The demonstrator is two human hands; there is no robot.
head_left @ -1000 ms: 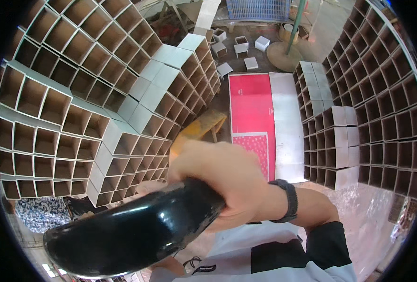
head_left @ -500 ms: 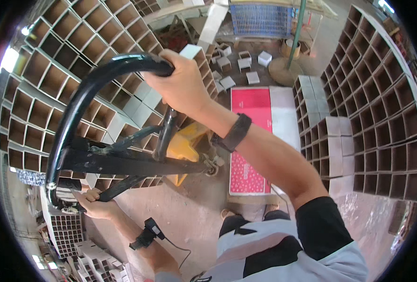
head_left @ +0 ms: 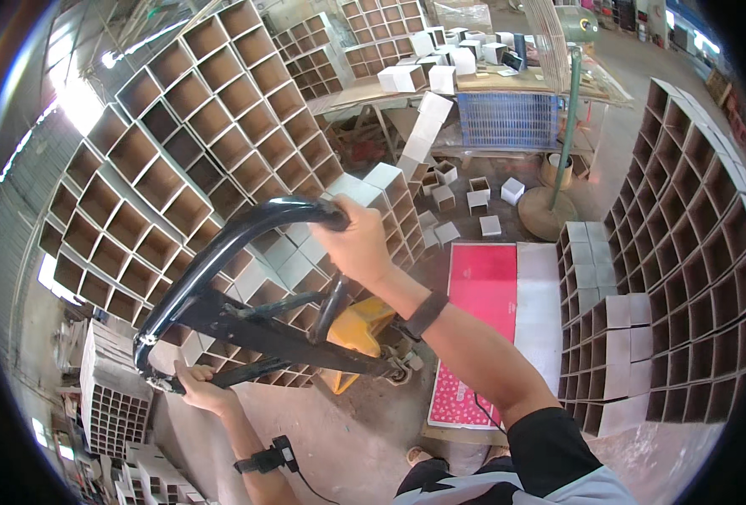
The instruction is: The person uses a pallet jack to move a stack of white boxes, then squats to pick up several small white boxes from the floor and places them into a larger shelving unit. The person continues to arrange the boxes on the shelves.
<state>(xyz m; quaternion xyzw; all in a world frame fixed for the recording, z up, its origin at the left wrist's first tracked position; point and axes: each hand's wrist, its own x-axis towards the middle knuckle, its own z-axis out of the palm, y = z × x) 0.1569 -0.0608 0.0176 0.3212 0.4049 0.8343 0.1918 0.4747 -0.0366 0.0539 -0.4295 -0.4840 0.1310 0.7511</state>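
Note:
Both my hands grip the black looped handle [head_left: 255,332] of a yellow pallet jack [head_left: 358,328]. My right hand [head_left: 358,237] wraps round the upper end of the loop. Lower down on the left, my left hand [head_left: 204,389] closes round the bar near the loop's bottom corner. The handle tilts toward the left, and its base joins the jack by a metal wheel assembly [head_left: 400,367]. Stacks of open-fronted cardboard boxes [head_left: 221,76] rise behind the handle and hide part of the jack.
Red and white sheets [head_left: 484,278] lie on a low stack ahead of my feet. More stacked boxes [head_left: 667,252] wall the right side. Small loose boxes [head_left: 479,195] lie on the floor beyond, near a green pole [head_left: 570,126] on a round base. A workbench [head_left: 491,82] stands behind.
The view has tilted up, so the far workbench and its boxes show now. Both hands and the handle appear lower and further right in the picture, with the grip unchanged.

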